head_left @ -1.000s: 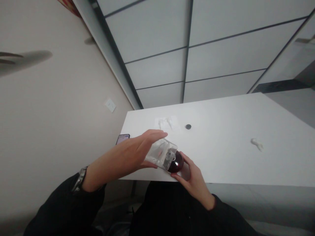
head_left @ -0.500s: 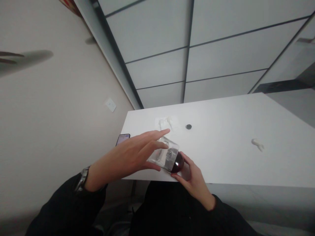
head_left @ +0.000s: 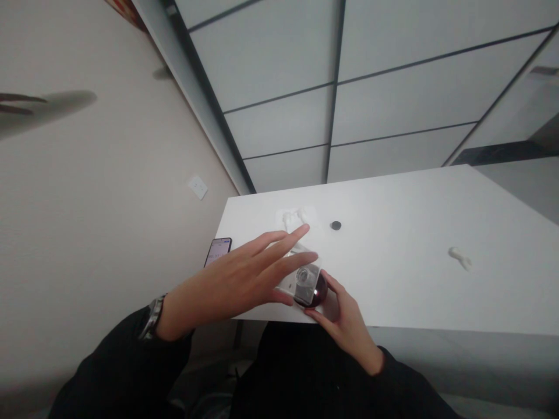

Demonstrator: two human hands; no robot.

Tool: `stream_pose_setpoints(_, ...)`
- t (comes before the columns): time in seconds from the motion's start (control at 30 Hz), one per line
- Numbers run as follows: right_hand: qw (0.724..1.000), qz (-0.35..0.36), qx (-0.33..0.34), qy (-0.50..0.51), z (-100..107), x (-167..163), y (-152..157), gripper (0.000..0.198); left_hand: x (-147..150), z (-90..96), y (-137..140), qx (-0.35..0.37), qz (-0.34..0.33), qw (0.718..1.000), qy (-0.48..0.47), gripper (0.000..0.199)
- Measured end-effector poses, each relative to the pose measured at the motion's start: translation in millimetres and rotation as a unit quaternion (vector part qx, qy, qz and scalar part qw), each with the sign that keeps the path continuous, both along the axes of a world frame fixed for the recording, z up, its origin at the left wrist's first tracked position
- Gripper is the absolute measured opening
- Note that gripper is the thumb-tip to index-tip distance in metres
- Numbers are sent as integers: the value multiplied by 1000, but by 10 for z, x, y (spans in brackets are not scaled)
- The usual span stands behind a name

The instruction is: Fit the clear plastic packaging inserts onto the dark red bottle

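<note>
My right hand [head_left: 349, 323] curls around a shiny dark red round object [head_left: 321, 291] near the table's front edge, thumb below and fingers above it. A clear plastic piece [head_left: 304, 280], like a small pouch or case with a dark patch and a ring shape, overlaps the object's left side. Over that piece reaches my left hand [head_left: 244, 279], its fingers stretched out and spread, the thumb near the lower left edge. Whether it presses on the plastic is unclear. Just beyond its fingertips, small white pieces [head_left: 293, 218] rest on a pale sheet.
On the white table [head_left: 393, 233] lie a small dark disc [head_left: 336, 225] behind my hands and a white bone-shaped piece [head_left: 460, 257] at the right. A lit phone [head_left: 218, 249] is at the left edge. Paneled doors [head_left: 279, 128] stand behind the table.
My left hand has moved a little to the right, farther over the clear plastic piece, which has shifted slightly right too. My right hand keeps its hold on the dark red object.
</note>
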State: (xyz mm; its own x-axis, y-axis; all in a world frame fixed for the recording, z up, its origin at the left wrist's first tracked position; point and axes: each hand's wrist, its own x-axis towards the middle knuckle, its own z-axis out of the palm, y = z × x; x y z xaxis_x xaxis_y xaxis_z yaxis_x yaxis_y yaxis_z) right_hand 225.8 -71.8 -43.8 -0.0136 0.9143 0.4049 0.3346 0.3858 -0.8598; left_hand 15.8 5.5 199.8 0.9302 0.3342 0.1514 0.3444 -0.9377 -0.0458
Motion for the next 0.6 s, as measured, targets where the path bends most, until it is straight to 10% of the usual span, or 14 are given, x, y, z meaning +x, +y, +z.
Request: stream_pose_setpoints(0.6, 1000, 4, -6, 9, -12, 1, 5, 76, 64, 30, 0, 56, -37, 998, 12, 72)
